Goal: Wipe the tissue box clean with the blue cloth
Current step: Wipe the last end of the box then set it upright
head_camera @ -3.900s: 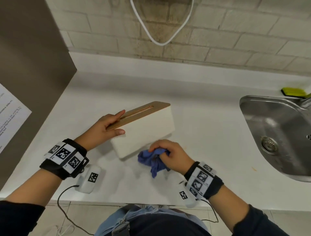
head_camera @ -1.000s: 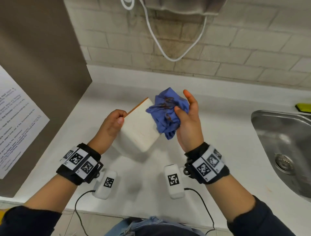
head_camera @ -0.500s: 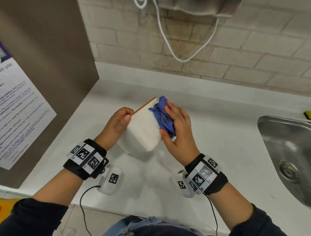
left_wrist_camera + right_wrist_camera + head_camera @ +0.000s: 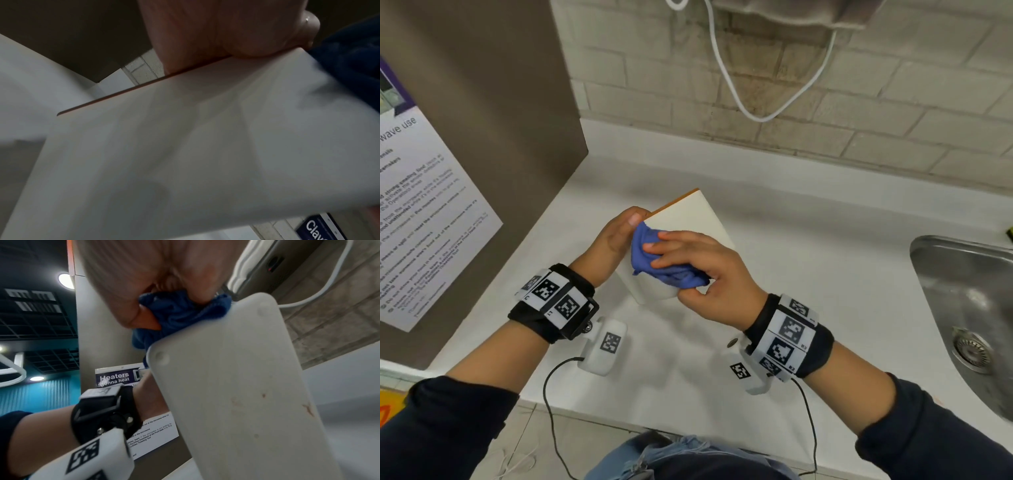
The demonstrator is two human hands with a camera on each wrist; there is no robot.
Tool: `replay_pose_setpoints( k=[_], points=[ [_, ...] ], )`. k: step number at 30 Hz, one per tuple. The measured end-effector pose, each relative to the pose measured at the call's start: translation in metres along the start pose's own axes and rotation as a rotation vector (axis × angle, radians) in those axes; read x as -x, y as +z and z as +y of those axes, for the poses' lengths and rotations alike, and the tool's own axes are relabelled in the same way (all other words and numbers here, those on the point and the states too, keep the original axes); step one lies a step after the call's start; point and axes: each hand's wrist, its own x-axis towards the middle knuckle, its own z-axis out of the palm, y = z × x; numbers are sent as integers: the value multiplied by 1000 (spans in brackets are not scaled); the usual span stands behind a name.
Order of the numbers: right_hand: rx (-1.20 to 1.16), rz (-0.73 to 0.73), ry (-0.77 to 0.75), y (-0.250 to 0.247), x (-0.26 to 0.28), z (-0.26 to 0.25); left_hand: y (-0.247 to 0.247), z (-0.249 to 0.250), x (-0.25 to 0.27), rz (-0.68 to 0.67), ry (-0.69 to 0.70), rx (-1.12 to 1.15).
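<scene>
A white rectangular tissue box with a thin wooden lid [image 4: 685, 222] is held tilted off the white laminate countertop [image 4: 808, 240], one small end face turned up toward the head camera, at roughly the centre of that view. The left hand [image 4: 616, 236] grips the box at its 9 o'clock edge, thumb curled over the corner by the lid. The right hand [image 4: 705, 270] holds the crumpled blue microfibre cloth [image 4: 661, 263] bunched under curled fingers and thumb, pressing it against the lower part of the end face. A stainless steel sink [image 4: 969, 308] lies at 3 o'clock, well apart. The step in hand appears to be wiping that end face. The right wrist view shows brownish marks on the box's underside [image 4: 267, 402]; the next move probably calls for carrying the cloth onto that stained panel.
</scene>
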Motion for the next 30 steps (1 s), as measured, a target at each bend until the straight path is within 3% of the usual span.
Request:
replay_pose_setpoints(
  k=[5,9,14,17,20,24,27,30],
  points=[
    [9,-195,-77,-3,-3,-9,0,-4,-6,64,53,-6],
    [20,-174,-37,-17,6,-13,6,-5,2,49,116,-57],
    [92,-24,58,-34,34,2,8,-2,5,71,142,-115],
    [169,188,260,-49,52,30,7,-2,6,48,153,-82],
    [67,451,442,-64,61,36,11,-3,11,9,168,-85],
    [-221,656,404,-73,53,8,12,-5,10,3,142,-78],
    [-229,667,354,-66,34,-2,11,-8,8,1,129,-81],
    [-171,489,432,-50,26,3,9,-15,4,0,132,-89]
  ],
)
